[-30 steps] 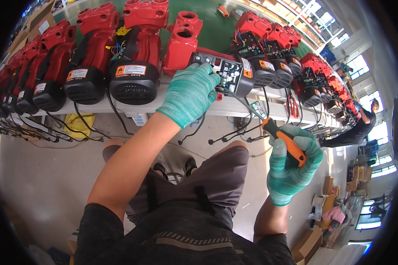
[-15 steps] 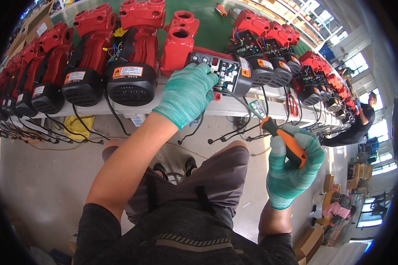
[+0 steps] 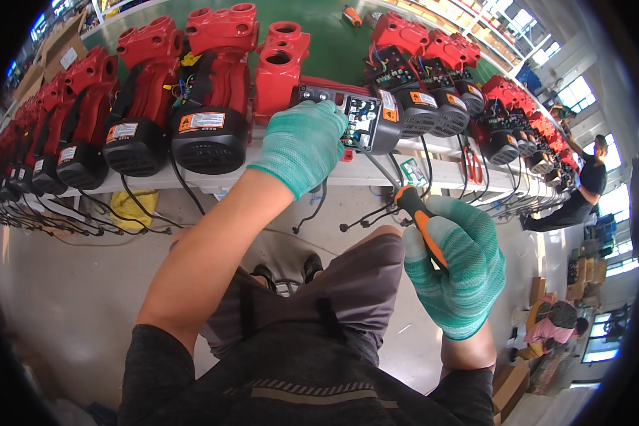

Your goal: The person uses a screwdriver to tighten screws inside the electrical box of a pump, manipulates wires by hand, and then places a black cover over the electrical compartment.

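A red water pump with a dark motor end (image 3: 388, 126) lies on its side at the bench's front edge. Its control box (image 3: 363, 117) stands uncovered, with a circuit board inside. My left hand (image 3: 302, 145), in a green knit glove, rests against the box's left part; its fingers are curled, and whatever they pinch is hidden. Lower right, my gloved right hand (image 3: 458, 266) is closed around the orange-and-black handle of a screwdriver (image 3: 420, 219). The screwdriver's shaft slants up and left to the box's near edge; its tip is hard to make out.
Several red pumps (image 3: 209, 135) line the bench on both sides, power cords hanging off the front. Red-handled pliers (image 3: 471, 165) hang at the bench edge. A yellow cloth (image 3: 133, 208) lies below. Another orange screwdriver (image 3: 352, 15) lies at the back. A person (image 3: 589, 177) stands at far right.
My right hand and the screwdriver handle have moved left and slightly down, so the shaft stands steeper. My left hand stays at the control box, its fingers shifted a little.
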Demonstrator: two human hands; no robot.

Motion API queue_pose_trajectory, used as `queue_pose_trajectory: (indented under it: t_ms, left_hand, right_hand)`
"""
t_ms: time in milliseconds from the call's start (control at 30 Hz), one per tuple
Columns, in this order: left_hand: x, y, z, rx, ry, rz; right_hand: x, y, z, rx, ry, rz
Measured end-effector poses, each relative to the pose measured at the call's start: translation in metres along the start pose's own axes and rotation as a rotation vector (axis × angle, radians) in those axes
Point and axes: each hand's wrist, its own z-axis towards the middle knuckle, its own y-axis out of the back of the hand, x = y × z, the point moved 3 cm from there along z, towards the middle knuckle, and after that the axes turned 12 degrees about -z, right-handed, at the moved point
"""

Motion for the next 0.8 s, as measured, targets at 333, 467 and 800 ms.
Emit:
queue_pose_trajectory:
  t_ms: [333,467,800]
  left_hand:
    - [0.000,0.005,0.012,0.265,-0.015,0.158]
    - [-0.007,0.005,0.011,0.296,0.037,0.192]
    - [0.008,-0.004,0.002,0.141,-0.184,0.159]
  right_hand:
    - [-0.005,0.000,-0.006,0.013,0.046,0.039]
    - [-0.008,-0.001,-0.009,-0.002,0.038,0.053]
    - [-0.012,0.000,-0.009,-0.006,0.036,0.115]
